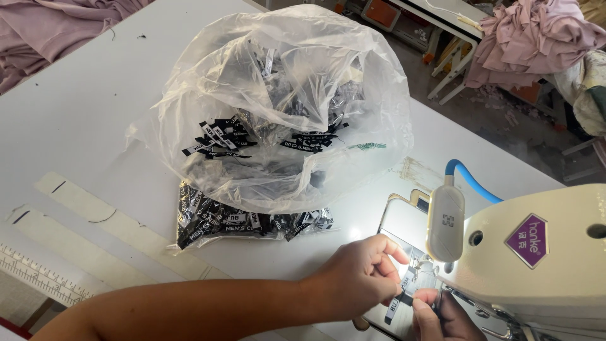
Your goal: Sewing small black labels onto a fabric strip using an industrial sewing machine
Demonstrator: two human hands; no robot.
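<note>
At the lower right of the frame the left hand (360, 275) and right hand (432, 316) each close a pinch grip on one small black woven label (399, 302), holding it at the needle of the sewing machine (536, 252); the label looks about to be placed, which calls for squaring it first; the lamp (445, 224) crowds the view; a clear bag of labels (278, 107) fills mid-frame on the white surface (82, 126).

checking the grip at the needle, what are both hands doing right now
Left hand: closed, pinching the black woven label by the sewing machine.
Right hand: fingers closed on the same label, partly hidden under the machine.
</note>
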